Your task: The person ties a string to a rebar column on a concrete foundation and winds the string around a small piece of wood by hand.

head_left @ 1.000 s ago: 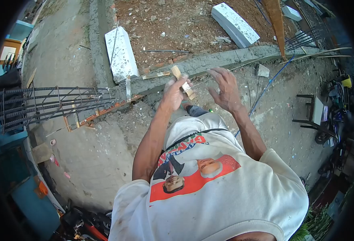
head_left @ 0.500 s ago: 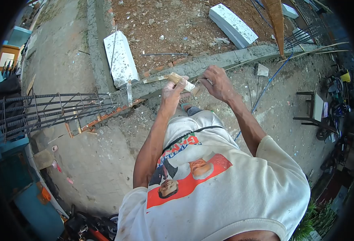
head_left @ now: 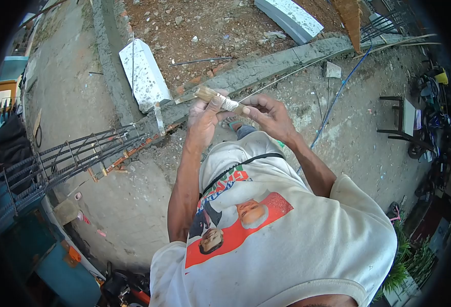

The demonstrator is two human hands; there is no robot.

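Observation:
A short wooden stick (head_left: pixel 205 93) with white string (head_left: pixel 229 104) wound round its middle is held out in front of my body. My left hand (head_left: pixel 203 120) is closed round it, thumb on top near the bare wooden end. My right hand (head_left: pixel 272 118) has its thumb and fingers closed on the opposite end, beside the windings. From the stick a thin line stretches up to the right over the cement-topped low wall (head_left: pixel 266 70). Part of the stick is hidden behind my fingers.
Two white speckled blocks, one on the left (head_left: pixel 142 74) and one at the top (head_left: pixel 292 20), lie by the wall. A rebar cage (head_left: pixel 77 153) juts in from the left. A blue hose (head_left: pixel 338 94) and a dark-framed chair (head_left: pixel 407 120) are on the right.
My right hand has come down and closed on the stick's end, where it was raised and apart before. The stick now lies more level between both hands, and the view has shifted slightly.

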